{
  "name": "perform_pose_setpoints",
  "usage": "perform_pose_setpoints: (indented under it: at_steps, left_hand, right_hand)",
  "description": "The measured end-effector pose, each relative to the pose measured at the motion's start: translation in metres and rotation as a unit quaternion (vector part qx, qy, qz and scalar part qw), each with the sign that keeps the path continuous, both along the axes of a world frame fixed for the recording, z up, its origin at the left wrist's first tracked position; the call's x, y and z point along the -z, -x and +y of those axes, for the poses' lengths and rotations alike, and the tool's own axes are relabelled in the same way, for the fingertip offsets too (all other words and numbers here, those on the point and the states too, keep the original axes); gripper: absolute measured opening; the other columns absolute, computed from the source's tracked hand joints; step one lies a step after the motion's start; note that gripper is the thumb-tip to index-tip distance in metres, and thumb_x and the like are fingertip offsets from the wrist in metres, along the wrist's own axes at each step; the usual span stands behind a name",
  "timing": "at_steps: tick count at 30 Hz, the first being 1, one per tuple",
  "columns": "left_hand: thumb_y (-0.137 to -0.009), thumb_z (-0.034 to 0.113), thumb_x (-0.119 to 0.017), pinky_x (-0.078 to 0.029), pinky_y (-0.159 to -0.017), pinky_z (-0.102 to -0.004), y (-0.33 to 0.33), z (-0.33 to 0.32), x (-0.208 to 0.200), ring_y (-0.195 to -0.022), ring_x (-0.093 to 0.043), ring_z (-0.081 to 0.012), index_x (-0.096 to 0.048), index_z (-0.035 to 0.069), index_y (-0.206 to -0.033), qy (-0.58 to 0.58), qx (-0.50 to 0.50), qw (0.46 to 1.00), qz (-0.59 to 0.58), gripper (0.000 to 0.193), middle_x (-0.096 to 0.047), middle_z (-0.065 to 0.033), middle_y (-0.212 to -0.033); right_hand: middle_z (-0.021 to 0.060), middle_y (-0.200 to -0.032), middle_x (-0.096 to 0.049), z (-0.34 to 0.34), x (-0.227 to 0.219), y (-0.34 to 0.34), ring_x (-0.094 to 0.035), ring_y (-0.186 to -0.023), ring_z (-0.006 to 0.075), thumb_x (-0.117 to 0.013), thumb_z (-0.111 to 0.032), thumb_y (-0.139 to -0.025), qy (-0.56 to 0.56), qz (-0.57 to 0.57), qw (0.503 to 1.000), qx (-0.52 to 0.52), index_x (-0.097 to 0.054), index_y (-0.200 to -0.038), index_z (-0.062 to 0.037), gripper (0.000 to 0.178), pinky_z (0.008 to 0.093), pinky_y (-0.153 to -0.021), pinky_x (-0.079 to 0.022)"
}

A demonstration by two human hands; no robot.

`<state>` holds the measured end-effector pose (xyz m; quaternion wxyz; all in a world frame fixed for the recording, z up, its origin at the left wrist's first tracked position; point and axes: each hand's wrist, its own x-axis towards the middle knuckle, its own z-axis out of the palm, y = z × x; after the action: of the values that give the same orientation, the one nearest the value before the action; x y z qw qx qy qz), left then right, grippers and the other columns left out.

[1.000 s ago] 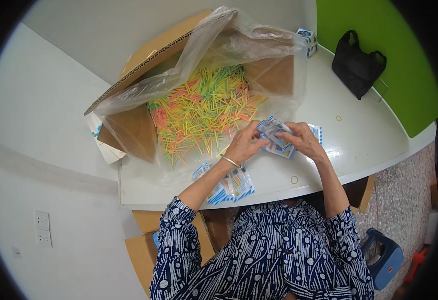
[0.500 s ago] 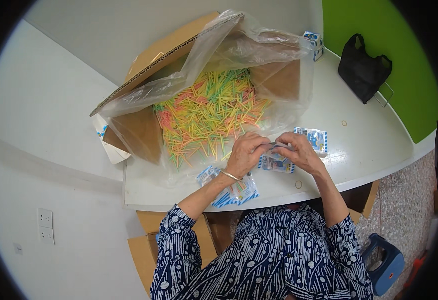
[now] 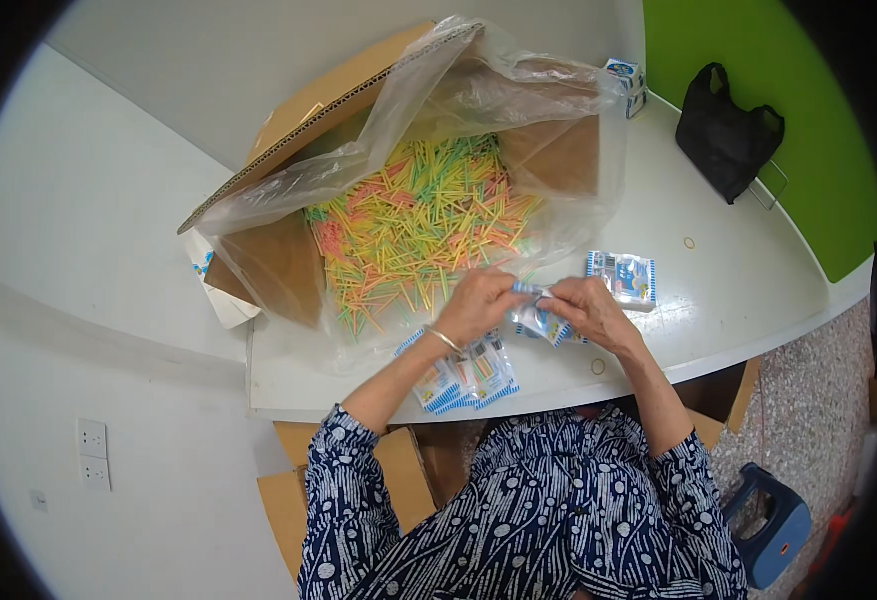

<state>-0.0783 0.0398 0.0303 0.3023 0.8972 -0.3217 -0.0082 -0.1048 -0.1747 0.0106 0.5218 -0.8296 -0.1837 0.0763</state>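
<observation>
The small packet (image 3: 545, 322) had turned between the hands. One second earlier it lay rather flat in them, with its printed face up; half a second earlier it was seen almost from its edge; now its lower part showed again, tilted downward and a little blurred. The left hand (image 3: 480, 305) was nearly closed, thumb and fingers pinching the packet at its upper left edge. The right hand (image 3: 590, 308) was also nearly closed, its bent fingers pinching the packet at the right side. The fingertips of the two hands had come slightly apart since the previous picture, with the packet bridging the gap.

For the work, I judge this to mean that the packet was being handled at its upper edge; whether this edge was open or sealed, I cannot tell. The packet was above the white table (image 3: 728, 290), just in front of the coloured sticks (image 3: 418, 225) in the lined carton (image 3: 558, 160).

Another packet (image 3: 577, 339) lay below it, mostly hidden. The packets beside the left wrist (image 3: 488, 372) and the pile of packets (image 3: 621, 280) beyond the right hand had kept their places, and the level of the sticks looked unchanged.
</observation>
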Motion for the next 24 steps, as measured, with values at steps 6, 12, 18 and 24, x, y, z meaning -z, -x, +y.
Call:
perform_pose_setpoints:
  at_steps: [6, 12, 18, 24]
  left_hand:
    - [-0.081, 0.019, -0.062, -0.037, -0.095, -0.0383, -0.069, 0.019, -0.018, -0.108, -0.050, -0.0301, -0.061, 0.007, -0.109, -0.043, -0.007, 0.994, -0.098, 0.030, -0.058, -0.0156, -0.114]
    - [-0.073, 0.013, -0.061, -0.027, -0.098, -0.0519, -0.108, 0.005, 0.011, -0.125, -0.032, -0.0358, -0.060, 0.009, -0.111, -0.286, 0.051, 0.921, -0.261, 0.038, -0.037, -0.0191, -0.136]
    - [-0.071, 0.015, -0.061, -0.028, -0.098, -0.0500, -0.118, -0.004, 0.018, -0.126, -0.032, -0.0347, -0.060, 0.003, -0.101, -0.314, 0.086, 0.917, -0.229, 0.032, -0.040, -0.0188, -0.131]
    - [-0.075, 0.022, -0.060, -0.029, -0.099, -0.0456, -0.128, -0.001, 0.039, -0.125, -0.033, -0.0343, -0.059, -0.002, -0.098, -0.286, 0.054, 0.918, -0.269, 0.034, -0.041, -0.0175, -0.129]
  right_hand:
    - [0.0114, -0.104, -0.063, 0.021, 0.008, -0.019, -0.053, -0.104, 0.0285, -0.067, -0.013, -0.074, 0.106, -0.346, 0.932, 0.009, -0.065, -0.084, 0.0013, 0.018, 0.0373, -0.089, -0.042]
    - [0.0138, -0.109, -0.061, 0.040, 0.045, -0.031, -0.056, -0.101, 0.0313, -0.066, -0.011, -0.073, 0.089, -0.296, 0.947, -0.091, -0.065, -0.079, 0.0019, 0.014, 0.0393, -0.088, -0.045]
    - [0.0130, -0.109, -0.061, 0.037, 0.044, -0.029, -0.056, -0.101, 0.0309, -0.065, -0.011, -0.075, 0.084, -0.249, 0.961, -0.085, -0.065, -0.079, 0.0023, 0.014, 0.0387, -0.088, -0.045]
    - [0.0124, -0.110, -0.061, 0.035, 0.049, -0.030, -0.057, -0.101, 0.0307, -0.066, -0.010, -0.075, 0.071, -0.243, 0.965, -0.076, -0.063, -0.079, 0.0021, 0.013, 0.0373, -0.087, -0.046]
